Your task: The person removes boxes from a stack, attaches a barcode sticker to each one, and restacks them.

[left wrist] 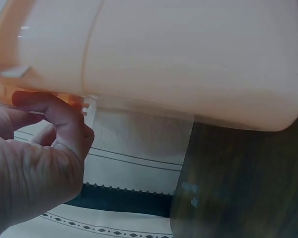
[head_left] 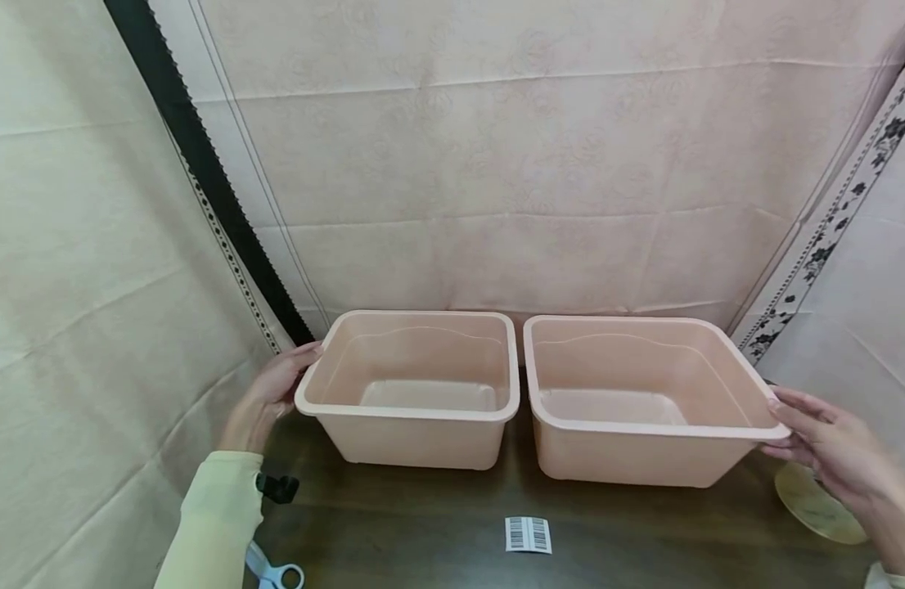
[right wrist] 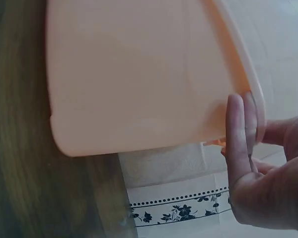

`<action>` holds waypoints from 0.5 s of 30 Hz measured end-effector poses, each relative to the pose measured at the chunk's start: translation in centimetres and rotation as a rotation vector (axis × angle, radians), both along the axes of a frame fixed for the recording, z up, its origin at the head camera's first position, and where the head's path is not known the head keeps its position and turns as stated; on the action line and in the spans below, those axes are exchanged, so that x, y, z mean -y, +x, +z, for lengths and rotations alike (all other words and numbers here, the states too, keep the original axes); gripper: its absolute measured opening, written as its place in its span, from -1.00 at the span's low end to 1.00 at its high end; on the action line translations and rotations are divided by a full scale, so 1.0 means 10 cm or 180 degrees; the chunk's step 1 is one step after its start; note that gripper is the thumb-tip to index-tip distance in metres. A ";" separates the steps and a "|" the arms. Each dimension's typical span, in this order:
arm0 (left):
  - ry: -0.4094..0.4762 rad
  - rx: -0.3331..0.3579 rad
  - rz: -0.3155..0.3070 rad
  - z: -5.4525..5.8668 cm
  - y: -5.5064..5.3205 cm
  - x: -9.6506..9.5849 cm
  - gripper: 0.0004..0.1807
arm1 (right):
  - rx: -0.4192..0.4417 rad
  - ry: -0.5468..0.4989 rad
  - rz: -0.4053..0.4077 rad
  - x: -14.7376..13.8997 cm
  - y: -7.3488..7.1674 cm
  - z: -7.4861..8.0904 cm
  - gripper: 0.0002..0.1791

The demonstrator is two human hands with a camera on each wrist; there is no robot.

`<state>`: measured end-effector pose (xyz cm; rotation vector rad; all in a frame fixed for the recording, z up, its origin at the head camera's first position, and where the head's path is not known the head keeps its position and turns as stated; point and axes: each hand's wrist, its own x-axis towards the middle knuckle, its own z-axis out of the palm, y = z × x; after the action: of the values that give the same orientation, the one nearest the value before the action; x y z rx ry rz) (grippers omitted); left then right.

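Note:
Two pale pink plastic bins stand side by side on the dark wooden table in the head view. The left bin (head_left: 423,442) has its outer end held by my left hand (head_left: 277,383), and in the left wrist view the curled fingers (left wrist: 52,111) are tucked under its rim. At the far end of the right bin (head_left: 629,456), my right hand (head_left: 835,442) grips the rim, fingers beneath and thumb at the top edge. Both bins have bare bottoms, and a narrow gap runs between their neighbouring rims.
A small white barcode label (head_left: 528,535) lies on the table (head_left: 408,523) in front of the bins. Light blue scissors (head_left: 276,573) sit at the lower left. A round yellowish translucent object (head_left: 813,503) is partly behind my right wrist. Cloth curtains (head_left: 533,164) enclose the back and sides.

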<state>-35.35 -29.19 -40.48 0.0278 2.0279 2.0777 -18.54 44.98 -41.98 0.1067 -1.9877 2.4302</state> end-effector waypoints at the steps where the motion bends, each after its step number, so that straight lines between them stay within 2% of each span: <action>1: -0.0003 -0.0009 -0.0007 0.00 0.01 -0.01 -0.32 | -0.0031 0.0183 -0.0151 0.04 0.00 -0.01 -0.55; 5: 0.0033 -0.0059 -0.0027 0.01 0.01 -0.08 -0.30 | -0.0094 0.0543 -0.0476 0.15 -0.01 -0.02 -0.61; 9: 0.0092 -0.0049 -0.0014 0.01 0.01 -0.13 -0.31 | -0.0112 0.0512 -0.0584 0.20 0.00 -0.02 -0.65; 12: 0.0041 -0.0031 0.0067 0.01 0.01 -0.15 -0.31 | -0.0052 0.0549 -0.0672 0.24 0.00 -0.01 -0.71; 13: -0.0022 -0.0036 0.0109 0.01 0.02 -0.14 -0.32 | -0.0021 0.0674 -0.0733 0.24 0.01 0.00 -0.73; 15: -0.0168 -0.0062 0.0185 0.01 0.04 -0.13 -0.33 | 0.0004 0.1177 -0.0985 0.27 0.03 0.02 -0.84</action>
<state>-34.97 -27.88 -40.40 -0.0205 2.1186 2.0647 -18.23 42.23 -41.75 -0.1890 -2.2349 1.8650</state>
